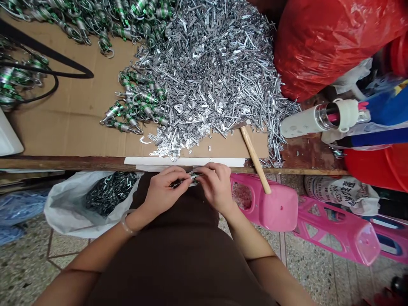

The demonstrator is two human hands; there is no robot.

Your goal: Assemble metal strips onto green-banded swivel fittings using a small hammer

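My left hand (164, 190) and my right hand (218, 187) meet at the table's front edge, fingertips pinched together. Between them is a small metal piece (194, 179) with bits of green and black; the fingers cover most of it, so its exact kind is hidden. Just beyond my hands, a white strip (210, 162) runs along the edge. A large heap of small silver plates and pins (210, 80) spreads over the cardboard. Left of it lies a cluster of green-and-silver pieces with metal hooks (137, 102).
A hammer (253, 153) with a wooden handle overhangs the edge on the right. A white bottle (302, 121) lies near a red bag (338, 42). Pink stools (280, 208) stand below right. An open white sack (66, 208) holds dark parts below left. A black cable (73, 70) loops at left.
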